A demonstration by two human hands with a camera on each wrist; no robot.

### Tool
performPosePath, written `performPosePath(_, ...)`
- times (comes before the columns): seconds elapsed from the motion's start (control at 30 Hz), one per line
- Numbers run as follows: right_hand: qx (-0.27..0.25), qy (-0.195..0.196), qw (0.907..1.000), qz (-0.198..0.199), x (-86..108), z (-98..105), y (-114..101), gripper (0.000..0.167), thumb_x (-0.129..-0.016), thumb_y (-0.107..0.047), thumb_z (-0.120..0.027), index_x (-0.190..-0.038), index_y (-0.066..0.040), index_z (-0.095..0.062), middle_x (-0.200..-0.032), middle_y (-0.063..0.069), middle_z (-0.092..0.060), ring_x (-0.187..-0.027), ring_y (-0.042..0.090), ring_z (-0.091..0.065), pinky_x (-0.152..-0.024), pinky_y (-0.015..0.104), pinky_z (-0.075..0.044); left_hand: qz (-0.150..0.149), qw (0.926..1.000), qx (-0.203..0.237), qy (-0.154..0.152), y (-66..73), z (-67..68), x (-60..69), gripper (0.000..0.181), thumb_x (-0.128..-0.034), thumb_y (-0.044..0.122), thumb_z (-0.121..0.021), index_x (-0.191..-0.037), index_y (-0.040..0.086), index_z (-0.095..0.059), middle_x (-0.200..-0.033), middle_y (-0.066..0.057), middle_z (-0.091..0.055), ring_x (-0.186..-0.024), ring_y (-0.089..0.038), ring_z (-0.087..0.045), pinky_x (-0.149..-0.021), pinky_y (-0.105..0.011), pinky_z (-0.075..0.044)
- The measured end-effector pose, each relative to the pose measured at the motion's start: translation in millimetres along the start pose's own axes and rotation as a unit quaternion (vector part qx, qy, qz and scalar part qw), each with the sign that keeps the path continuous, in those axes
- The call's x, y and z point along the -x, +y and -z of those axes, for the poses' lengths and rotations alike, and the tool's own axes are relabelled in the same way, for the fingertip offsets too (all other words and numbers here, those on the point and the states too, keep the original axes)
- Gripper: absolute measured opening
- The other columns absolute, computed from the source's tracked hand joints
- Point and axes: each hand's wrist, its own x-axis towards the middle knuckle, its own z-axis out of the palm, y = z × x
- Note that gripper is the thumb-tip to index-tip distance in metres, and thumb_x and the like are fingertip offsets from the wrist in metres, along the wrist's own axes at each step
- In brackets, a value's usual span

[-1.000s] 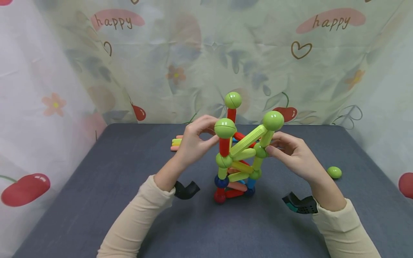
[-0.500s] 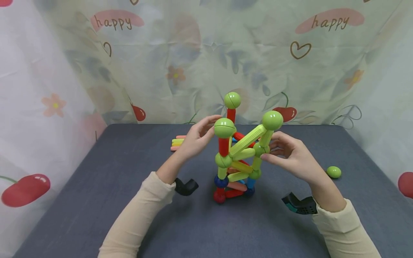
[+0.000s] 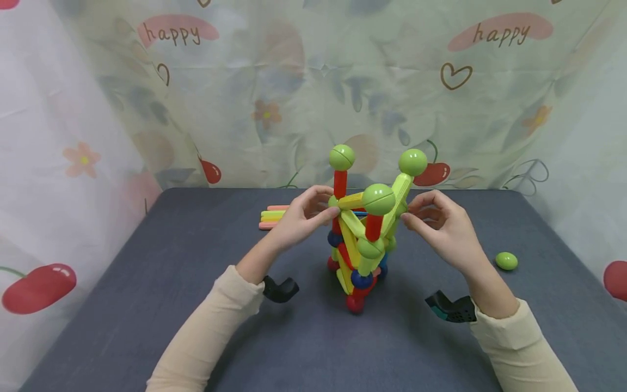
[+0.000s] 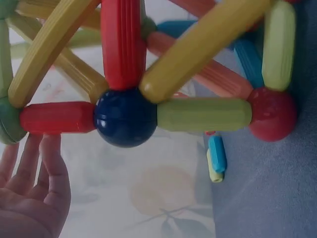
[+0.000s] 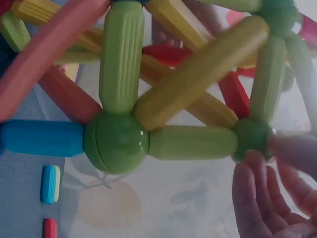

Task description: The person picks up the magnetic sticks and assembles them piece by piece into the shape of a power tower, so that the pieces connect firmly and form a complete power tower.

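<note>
A tower of magnetic building sticks and balls (image 3: 370,247) stands on the table between both hands. Red, yellow, green and blue sticks join its balls, and three green balls top it. The left hand (image 3: 306,215) holds its left side, thumb on a green ball. In the left wrist view, fingers (image 4: 57,168) touch a red stick (image 4: 59,118) from below; the thumb is out of that view. On the opposite side, the right hand (image 3: 443,223) pinches a green ball (image 5: 250,139) between thumb and fingers, as the right wrist view shows.
Behind the left hand lie pink, yellow and green sticks (image 3: 270,218). A loose green ball (image 3: 506,261) rests on the dark table (image 3: 313,348) at the right. A patterned curtain (image 3: 313,92) hangs behind the table.
The tower has turned: its near post swung to the right and the far post came round to the left. The left hand now grips a different post; the right hand moved slightly up.
</note>
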Motion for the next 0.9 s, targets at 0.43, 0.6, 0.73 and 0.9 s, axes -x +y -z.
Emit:
performPosePath(0.43, -0.095, -0.166, 0.9777, 0.087, 11.7, 8, -3, 0.080, -0.079, 0.011, -0.071, -0.145, -0.005, -0.030, -0.140, -0.010, -0.044, -0.124, -0.001, -0.050, -0.099, 0.013, -0.042, -0.045, 0.9964, -0.034, 0.063, 9.1, -7.2, 30.9, 0.031, -0.0898, 0.006, -0.067, -0.115, 0.002, -0.049, -0.106, -0.014, -0.060, -0.094, -0.023, -0.062, -0.084, -0.037, -0.054)
performPosePath(0.6, -0.046, -0.141, 0.9869, 0.062, 11.2, 0, -8, 0.080, -0.075, 0.004, -0.079, -0.141, -0.003, -0.034, -0.131, -0.015, -0.048, -0.120, -0.005, -0.051, -0.097, 0.012, -0.042, -0.047, 0.9945, -0.047, 0.081, 13.0, -12.3, 38.4, 0.032, -0.0873, 0.005, -0.069, -0.113, 0.002, -0.050, -0.103, -0.015, -0.060, -0.087, -0.022, -0.062, -0.078, -0.029, -0.054)
performPosePath(0.73, -0.047, -0.116, 0.9904, 0.059, 9.8, 0, -5, 0.068, -0.075, 0.007, -0.077, -0.134, 0.002, -0.043, -0.124, -0.013, -0.054, -0.113, -0.003, -0.057, -0.094, 0.013, -0.046, -0.053, 0.9928, -0.063, 0.087, 13.8, -14.4, 41.9, 0.035, -0.0860, 0.004, -0.070, -0.115, 0.003, -0.051, -0.102, -0.014, -0.061, -0.085, -0.022, -0.061, -0.074, -0.028, -0.053)
performPosePath(0.9, -0.039, -0.072, 0.9940, 0.072, 10.6, 3, -1, 0.050, -0.078, 0.012, -0.072, -0.123, 0.003, -0.053, -0.114, -0.014, -0.060, -0.098, 0.000, -0.064, -0.085, 0.014, -0.051, -0.065, 0.9906, -0.085, 0.085, 15.7, -16.4, 45.8, 0.038, -0.0851, 0.006, -0.072, -0.119, 0.007, -0.055, -0.100, -0.011, -0.063, -0.081, -0.020, -0.061, -0.073, -0.029, -0.054)
